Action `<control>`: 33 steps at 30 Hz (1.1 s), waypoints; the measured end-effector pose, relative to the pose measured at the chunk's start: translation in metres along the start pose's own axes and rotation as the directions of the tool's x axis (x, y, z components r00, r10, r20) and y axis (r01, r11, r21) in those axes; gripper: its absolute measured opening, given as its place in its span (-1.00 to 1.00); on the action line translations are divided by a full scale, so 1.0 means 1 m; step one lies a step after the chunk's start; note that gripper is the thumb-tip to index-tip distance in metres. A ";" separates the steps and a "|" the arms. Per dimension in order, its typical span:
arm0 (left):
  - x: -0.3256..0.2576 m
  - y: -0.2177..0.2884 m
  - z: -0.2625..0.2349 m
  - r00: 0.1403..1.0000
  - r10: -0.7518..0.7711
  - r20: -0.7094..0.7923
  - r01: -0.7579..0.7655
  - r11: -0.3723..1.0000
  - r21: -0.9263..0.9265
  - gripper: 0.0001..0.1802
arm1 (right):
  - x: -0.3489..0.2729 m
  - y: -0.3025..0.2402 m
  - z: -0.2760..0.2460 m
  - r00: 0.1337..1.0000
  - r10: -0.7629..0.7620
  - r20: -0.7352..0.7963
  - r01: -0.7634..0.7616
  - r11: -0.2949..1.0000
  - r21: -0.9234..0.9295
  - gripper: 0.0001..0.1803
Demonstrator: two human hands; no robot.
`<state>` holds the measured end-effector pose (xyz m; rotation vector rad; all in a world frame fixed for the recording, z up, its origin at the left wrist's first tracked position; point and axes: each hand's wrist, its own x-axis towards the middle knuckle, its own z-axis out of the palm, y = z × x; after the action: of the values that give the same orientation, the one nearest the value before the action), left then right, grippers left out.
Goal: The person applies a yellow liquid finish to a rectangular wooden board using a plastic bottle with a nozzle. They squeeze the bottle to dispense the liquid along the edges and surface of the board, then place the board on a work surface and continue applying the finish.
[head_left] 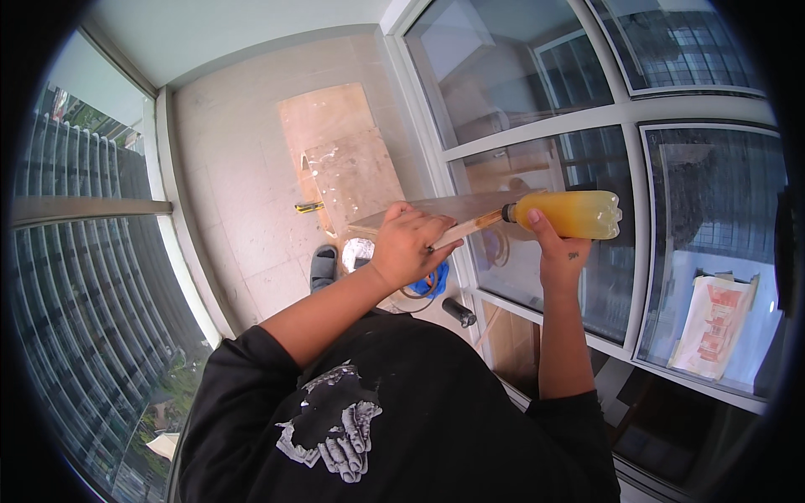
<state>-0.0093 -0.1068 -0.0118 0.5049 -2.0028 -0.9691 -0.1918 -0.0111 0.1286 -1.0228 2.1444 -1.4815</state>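
My right hand [553, 247] is wrapped around a clear plastic bottle [570, 215] of yellow-orange liquid, with the thumb on its near side. The bottle lies on its side in the air, and its dark neck points left to the end of a wooden board [449, 207]. A darker brown, wet-looking streak runs along the board's pale edge by the neck. Whether the neck touches the wood, I cannot tell. My left hand [412, 243] grips that board farther left, its fingers closed over the edge.
Flat wooden sheets [352, 172] lie on the tiled floor, with a yellow utility knife [309, 206] beside them. A blue plastic bag [430, 285] and a black cylinder [458, 312] are below my hands. A grey slipper [324, 267] shows at left. Framed glass panes [545, 168] stand close on the right.
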 end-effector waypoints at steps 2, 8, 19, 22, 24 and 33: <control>-0.001 -0.002 0.001 1.000 -0.014 0.014 0.014 1.000 -0.010 -0.61 | -0.009 -0.004 0.009 0.999 0.021 0.050 -0.024 0.998 0.060 -0.65; -0.005 -0.006 0.005 0.999 -0.033 0.002 0.033 0.999 -0.013 -0.60 | -0.032 -0.012 0.038 0.985 -0.041 0.169 0.006 0.979 0.204 -0.58; -0.016 -0.014 0.015 0.991 -0.131 -0.003 0.130 0.981 -0.145 -0.58 | -0.023 0.018 0.005 0.954 0.264 0.141 -0.298 0.802 0.517 -0.52; -0.017 -0.016 0.017 0.994 -0.112 -0.016 0.109 0.984 -0.138 -0.58 | -0.024 0.020 0.006 0.938 0.299 0.175 -0.346 0.789 0.508 -0.53; -0.018 -0.017 0.018 0.994 -0.103 -0.021 0.099 0.986 -0.132 -0.58 | -0.024 0.021 0.007 0.933 0.312 0.181 -0.361 0.789 0.497 -0.54; -0.017 -0.017 0.017 0.996 -0.082 -0.029 0.078 0.990 -0.119 -0.59 | -0.024 0.018 0.011 0.938 0.305 0.162 -0.345 0.814 0.467 -0.55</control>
<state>-0.0140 -0.0990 -0.0400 0.5361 -1.8946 -1.1137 -0.1755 0.0024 0.1051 -0.4907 1.6438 -1.6489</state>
